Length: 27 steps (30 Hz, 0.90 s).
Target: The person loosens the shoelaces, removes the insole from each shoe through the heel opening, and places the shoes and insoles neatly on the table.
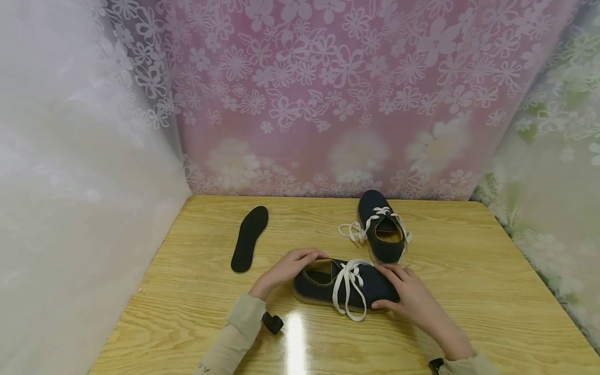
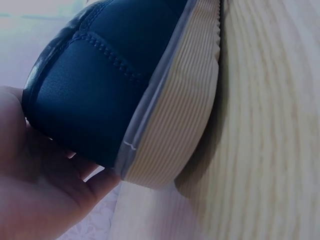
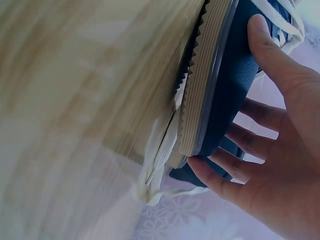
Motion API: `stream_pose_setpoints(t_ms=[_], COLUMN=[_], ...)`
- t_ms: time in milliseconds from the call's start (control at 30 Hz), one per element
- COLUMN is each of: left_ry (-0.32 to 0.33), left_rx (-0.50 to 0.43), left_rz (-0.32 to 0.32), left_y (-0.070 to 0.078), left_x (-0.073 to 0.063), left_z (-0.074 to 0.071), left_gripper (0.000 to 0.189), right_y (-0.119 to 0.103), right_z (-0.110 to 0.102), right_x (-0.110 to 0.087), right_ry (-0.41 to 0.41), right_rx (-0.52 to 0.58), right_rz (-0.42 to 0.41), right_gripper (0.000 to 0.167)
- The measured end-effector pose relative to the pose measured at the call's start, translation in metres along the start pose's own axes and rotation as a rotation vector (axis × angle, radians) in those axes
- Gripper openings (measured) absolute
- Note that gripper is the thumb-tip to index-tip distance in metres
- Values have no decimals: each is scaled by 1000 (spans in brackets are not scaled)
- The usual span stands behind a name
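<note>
A navy shoe (image 1: 323, 291) with loose white laces (image 1: 348, 286) lies sideways near the table's front, toe to the right. My left hand (image 1: 292, 266) holds its heel, fingers along the far side. At the toe, my right hand (image 1: 412, 299) grips with the thumb on the near side and fingers over the far side. The left wrist view shows the heel and ribbed tan sole (image 2: 170, 115) close over the wood, fingers behind the heel. In the right wrist view, the thumb presses the navy upper (image 3: 230, 80) and the fingers curve round the toe.
Behind the held shoe stands a second navy shoe (image 1: 373, 203), laces loose, its opening toward me. A black insole (image 1: 250, 239) lies on the wooden table (image 1: 187, 291) at the left. A pink flowered curtain (image 1: 300, 156) hangs along the back edge, with pale sheets at both sides.
</note>
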<state>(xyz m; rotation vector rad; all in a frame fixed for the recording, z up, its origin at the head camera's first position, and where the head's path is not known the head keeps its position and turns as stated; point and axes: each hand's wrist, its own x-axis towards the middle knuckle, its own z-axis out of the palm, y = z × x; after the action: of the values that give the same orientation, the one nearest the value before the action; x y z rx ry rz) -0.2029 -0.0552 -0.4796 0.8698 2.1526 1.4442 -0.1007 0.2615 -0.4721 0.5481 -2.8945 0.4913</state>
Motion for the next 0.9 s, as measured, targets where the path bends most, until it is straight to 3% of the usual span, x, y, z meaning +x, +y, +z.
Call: stream_pose_setpoints(t_ms=[367, 600, 900], left_ry=[19, 47, 109], left_rx=[1, -48, -44], left_rz=[-13, 10, 12], left_y=[0, -1, -6], left_x=[-7, -10, -15], left_z=[-10, -12, -17], left_gripper=[35, 35, 31], right_y=[-11, -17, -25], right_z=[6, 9, 13], right_x=[9, 16, 25], right_ry=[19, 9, -9], right_rx=[-13, -28, -47], right_rz=[-53, -76, -122], right_gripper=[82, 82, 81])
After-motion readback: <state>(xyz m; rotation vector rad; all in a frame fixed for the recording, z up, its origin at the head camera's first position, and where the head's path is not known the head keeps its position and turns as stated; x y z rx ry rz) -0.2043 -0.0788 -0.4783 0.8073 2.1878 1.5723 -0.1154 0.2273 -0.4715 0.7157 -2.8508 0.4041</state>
